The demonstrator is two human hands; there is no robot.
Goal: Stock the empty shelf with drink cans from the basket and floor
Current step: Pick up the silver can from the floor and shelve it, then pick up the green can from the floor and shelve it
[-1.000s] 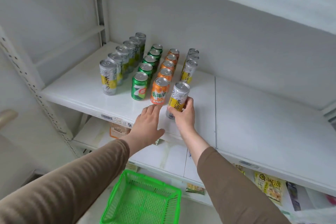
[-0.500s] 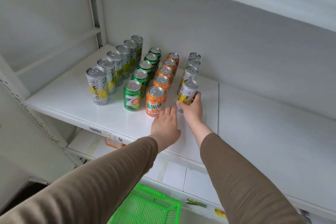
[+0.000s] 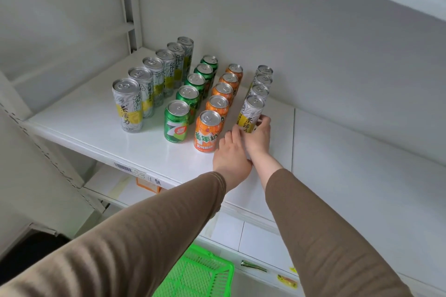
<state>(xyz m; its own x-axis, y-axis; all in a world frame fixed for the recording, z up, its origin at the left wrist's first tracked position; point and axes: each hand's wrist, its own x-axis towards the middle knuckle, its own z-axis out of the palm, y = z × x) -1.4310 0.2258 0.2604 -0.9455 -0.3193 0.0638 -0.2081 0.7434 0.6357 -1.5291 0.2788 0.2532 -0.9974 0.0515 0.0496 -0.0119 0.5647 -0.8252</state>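
Observation:
Four rows of drink cans stand on the white shelf [image 3: 96, 128]: tall silver-yellow cans at the left [image 3: 126, 103], green cans [image 3: 176, 123], orange cans [image 3: 207, 130], and a shorter row of tall silver-yellow cans on the right. My right hand [image 3: 259, 135] grips the front can of that right row [image 3: 252, 111], which stands upright on the shelf. My left hand [image 3: 230, 154] lies just left of it, fingers spread, between that can and the front orange can. The green basket [image 3: 200, 272] shows below, partly hidden by my left sleeve.
The shelf's right half [image 3: 362, 164] is bare white board. A lower shelf [image 3: 241, 231] sits underneath with a few small packets [image 3: 253, 265] near its edge. A perforated upright post [image 3: 48, 152] stands at the left.
My right hand has pushed the tall can back along the shelf into line behind the right row's other cans. My left hand followed closer beside it.

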